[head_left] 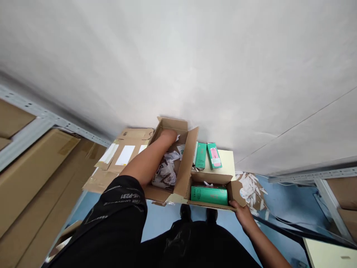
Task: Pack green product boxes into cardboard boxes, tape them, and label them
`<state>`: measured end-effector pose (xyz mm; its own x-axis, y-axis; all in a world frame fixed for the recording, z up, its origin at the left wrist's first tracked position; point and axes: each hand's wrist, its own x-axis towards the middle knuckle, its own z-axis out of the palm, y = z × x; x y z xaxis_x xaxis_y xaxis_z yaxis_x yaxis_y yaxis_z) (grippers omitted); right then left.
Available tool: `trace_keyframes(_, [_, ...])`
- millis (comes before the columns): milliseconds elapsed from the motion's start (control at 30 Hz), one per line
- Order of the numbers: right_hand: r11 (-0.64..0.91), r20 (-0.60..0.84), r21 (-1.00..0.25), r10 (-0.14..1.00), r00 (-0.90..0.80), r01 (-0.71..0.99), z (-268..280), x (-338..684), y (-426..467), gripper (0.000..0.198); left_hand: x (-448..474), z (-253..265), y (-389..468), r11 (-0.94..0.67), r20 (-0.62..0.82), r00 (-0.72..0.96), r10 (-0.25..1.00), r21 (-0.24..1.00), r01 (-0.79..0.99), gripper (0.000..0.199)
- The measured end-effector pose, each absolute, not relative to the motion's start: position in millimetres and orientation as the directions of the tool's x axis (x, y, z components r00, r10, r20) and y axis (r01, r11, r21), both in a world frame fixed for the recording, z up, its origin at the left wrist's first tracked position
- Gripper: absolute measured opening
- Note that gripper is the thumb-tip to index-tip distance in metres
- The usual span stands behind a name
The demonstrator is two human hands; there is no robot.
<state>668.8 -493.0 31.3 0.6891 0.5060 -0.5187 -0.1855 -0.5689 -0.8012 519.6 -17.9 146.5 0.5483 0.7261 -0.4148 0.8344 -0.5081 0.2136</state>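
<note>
My left hand (pixel 169 136) reaches down into an open long cardboard box (pixel 187 160), near its far end. Its fingers are hidden; a scrap of white paper (pixel 177 138) shows beside it. Crumpled paper (pixel 168 169) lies in the near half of that box. My right hand (pixel 241 213) grips the near right corner of a smaller open cardboard box (pixel 211 178). Inside the smaller box lies a green carton (pixel 209 195), with a bit of white paper behind it.
Two slim green boxes (pixel 200 155) stand on the pale tabletop (pixel 228 158), one with a pink panel. Flattened cardboard with white labels (pixel 125 155) lies left. Paper strips (pixel 251 188) are heaped at the right. Racks holding cartons (pixel 41 160) flank both sides; a wall rises behind.
</note>
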Motion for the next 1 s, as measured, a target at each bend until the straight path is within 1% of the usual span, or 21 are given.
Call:
trace_keyframes(67, [-0.55,-0.506,-0.817,0.543,0.67,-0.171,30,676,-489,0.036,507,180,-34,-0.492,-0.397,0.514,0.76,0.166,0.855,0.03])
trace_keyframes(100, [-0.547,-0.507,-0.82,0.563,0.653,-0.166,28,680,-488,0.035,499,199,-47,-0.517,-0.37,0.543,0.754,0.174,0.838,0.028])
trace_keyframes(133, [-0.546,-0.51,-0.822,0.579,0.637,-0.162,27,684,-487,0.034,490,217,-65,-0.55,-0.315,0.589,0.744,0.213,0.808,0.025])
trace_keyframes(200, [-0.542,-0.515,-0.824,0.598,0.614,-0.163,24,691,-485,0.035,475,249,-110,-0.621,-0.211,0.699,0.683,0.335,0.708,0.023])
trace_keyframes(267, [-0.538,-0.521,-0.826,0.613,0.594,-0.17,24,698,-483,0.036,467,268,-163,-0.671,-0.17,0.783,0.598,0.428,0.605,0.021])
trace_keyframes(300, [-0.536,-0.522,-0.827,0.624,0.581,-0.169,25,701,-481,0.036,467,270,-190,-0.694,-0.169,0.82,0.547,0.455,0.558,0.022])
trace_keyframes(367, [-0.521,-0.513,-0.837,0.649,0.562,-0.163,30,706,-479,0.034,472,263,-237,-0.705,-0.165,0.83,0.533,0.456,0.544,0.021])
trace_keyframes(433, [-0.504,-0.502,-0.848,0.666,0.552,-0.163,37,710,-477,0.032,482,245,-269,-0.717,-0.155,0.847,0.508,0.468,0.516,0.019])
trace_keyframes(500, [-0.486,-0.495,-0.856,0.672,0.551,-0.176,42,713,-478,0.031,491,227,-288,-0.728,-0.149,0.877,0.456,0.504,0.465,0.023])
trace_keyframes(600, [-0.474,-0.495,-0.858,0.66,0.565,-0.199,44,714,-482,0.036,495,212,-297,-0.75,-0.122,0.91,0.396,0.529,0.397,0.035])
trace_keyframes(700, [-0.455,-0.487,-0.863,0.639,0.595,-0.218,46,711,-491,0.04,485,213,-298,-0.749,-0.029,0.906,0.423,0.552,0.367,0.04])
trace_keyframes(767, [-0.427,-0.471,-0.874,0.62,0.627,-0.234,49,706,-499,0.039,474,214,-299,-0.728,0.053,0.877,0.478,0.583,0.361,0.041])
trace_keyframes(833, [-0.392,-0.463,-0.88,0.576,0.674,-0.269,54,698,-509,0.039,463,211,-301,-0.692,0.103,0.84,0.533,0.624,0.363,0.048])
trace_keyframes(900, [-0.343,-0.464,-0.882,0.508,0.725,-0.324,61,688,-520,0.043,454,201,-303,-0.621,0.106,0.8,0.59,0.694,0.366,0.058])
trace_keyframes(1000, [-0.261,-0.477,-0.878,0.388,0.789,-0.402,72,668,-538,0.05,448,175,-303,-0.432,0.058,0.752,0.657,0.846,0.311,0.069])
